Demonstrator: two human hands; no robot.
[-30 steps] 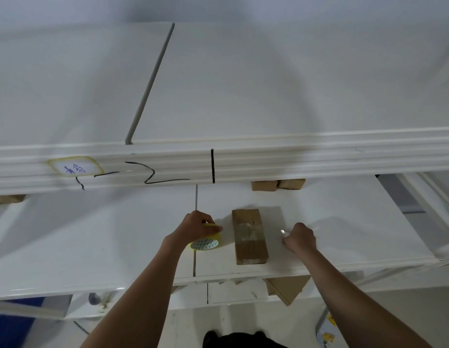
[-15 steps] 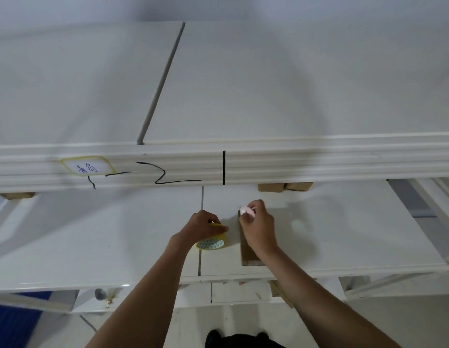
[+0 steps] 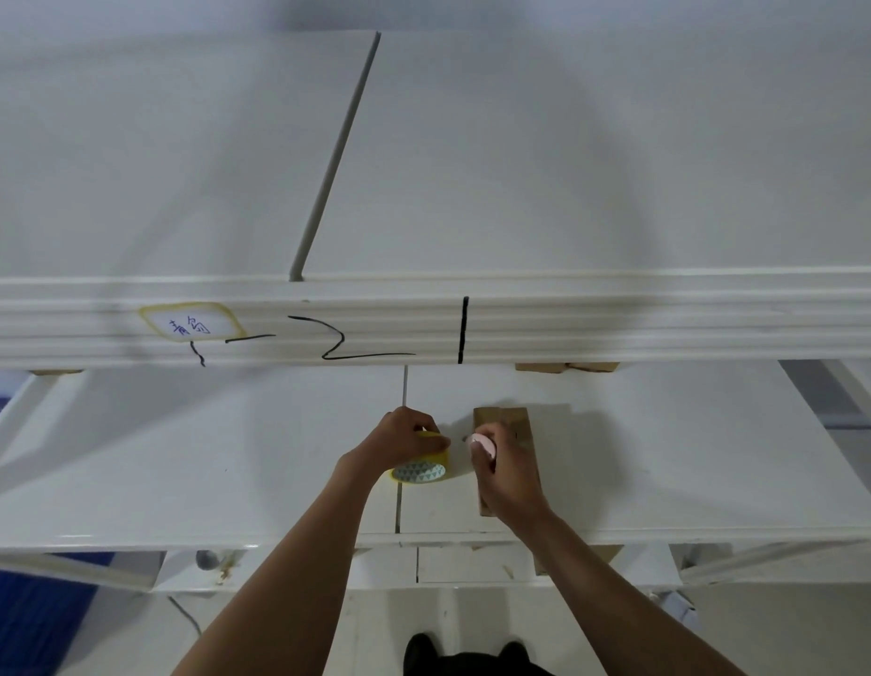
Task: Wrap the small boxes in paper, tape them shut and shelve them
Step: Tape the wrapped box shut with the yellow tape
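A small box wrapped in brown paper (image 3: 514,424) lies on the white middle shelf (image 3: 667,456). My left hand (image 3: 404,439) grips a yellow roll of tape (image 3: 420,469) standing just left of the box. My right hand (image 3: 504,468) hovers over the box's left side, fingers curled round a small pale pink object (image 3: 483,444) that I cannot identify. The hand hides the near half of the box.
A white upper shelf (image 3: 472,163) juts out above, its front beam (image 3: 570,324) marked with black lines and a yellow-edged label (image 3: 190,324). More brown parcels (image 3: 565,367) sit at the back under the beam. Brown paper (image 3: 604,553) shows on the shelf below.
My right hand came in from the right of the box to its left side, beside the tape roll. The pink object now points towards the roll. The left hand stayed on the roll.
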